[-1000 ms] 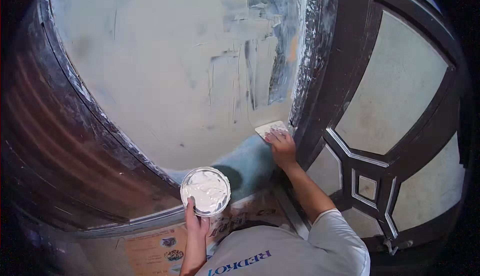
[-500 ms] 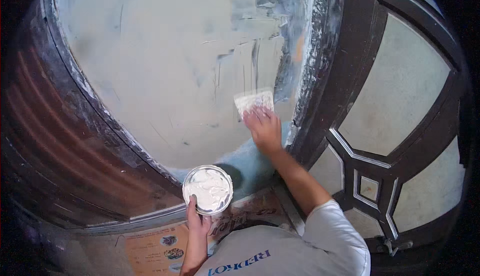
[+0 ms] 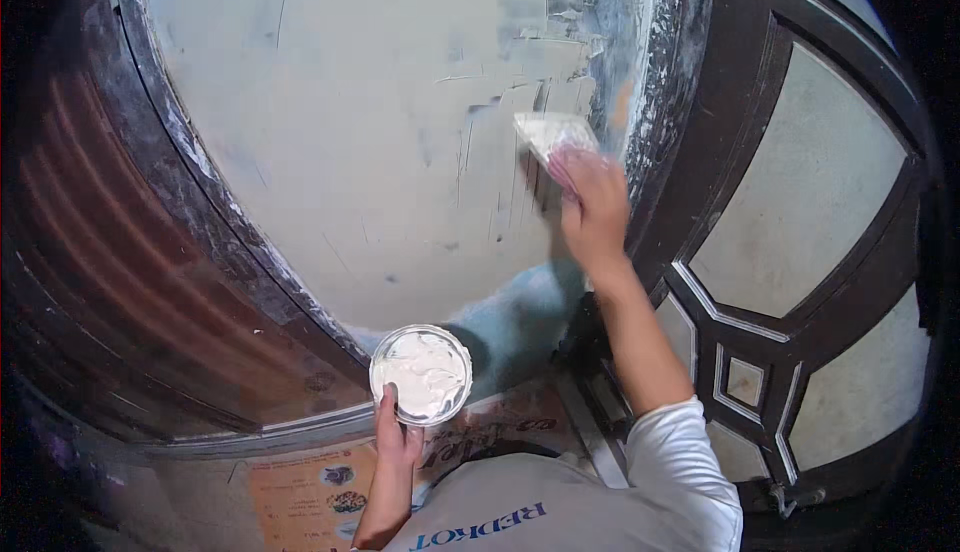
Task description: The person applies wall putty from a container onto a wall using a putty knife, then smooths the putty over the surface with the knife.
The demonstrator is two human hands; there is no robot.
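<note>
My left hand [image 3: 397,432] grips a round tub [image 3: 424,373] of white putty at its near-left rim, thumb over the edge. Thick swirls of paste lie inside it. Up and to the right, my right hand [image 3: 595,192] is closed on a flat, paste-smeared putty knife [image 3: 555,134]. The blade is tilted close against the wall [image 3: 340,122]; whether its edge touches cannot be seen for sure. Smooth pale putty covers most of this wall panel, with ridges and scrape lines around the blade. My fingertips are partly hidden behind the smeared tool.
Bare bluish wall [image 3: 510,307] shows low on the panel. A dark panelled door [image 3: 690,222] with pale insets stands at the right. Reddish-brown wood panelling [image 3: 150,272] runs along the left. Printed orange sheeting [image 3: 295,497] lies on the floor below the tub.
My right hand has moved up and right with the putty knife, its blade now tilted differently. The left hand keeps the tub nearly in place. The view has shifted slightly.
</note>
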